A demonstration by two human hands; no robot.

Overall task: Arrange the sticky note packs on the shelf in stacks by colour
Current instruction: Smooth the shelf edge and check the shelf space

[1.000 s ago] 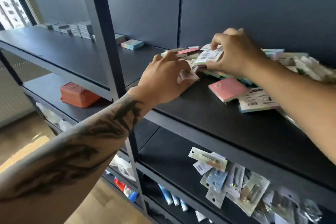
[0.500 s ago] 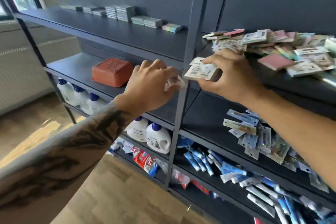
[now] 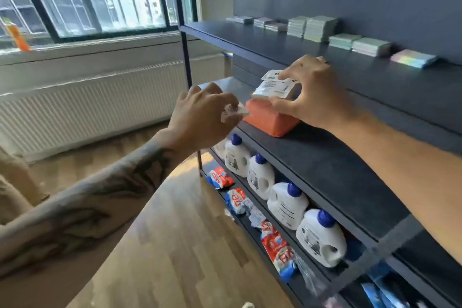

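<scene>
At centre frame the left hand (image 3: 200, 117) pinches a small pack (image 3: 233, 110); the right hand (image 3: 310, 94) grips white-labelled packs (image 3: 273, 86) (colour hidden), now carried from the loose pile toward the sorted stacks (image 3: 320, 29) at upper right.

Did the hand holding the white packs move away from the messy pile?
Yes. The right hand carried the packs leftward along the shelf; it's now level with the orange box.

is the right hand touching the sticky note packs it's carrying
Touching. The head view shows the right hand with thumb and fingers pinching the sticky note packs from both sides.
</scene>
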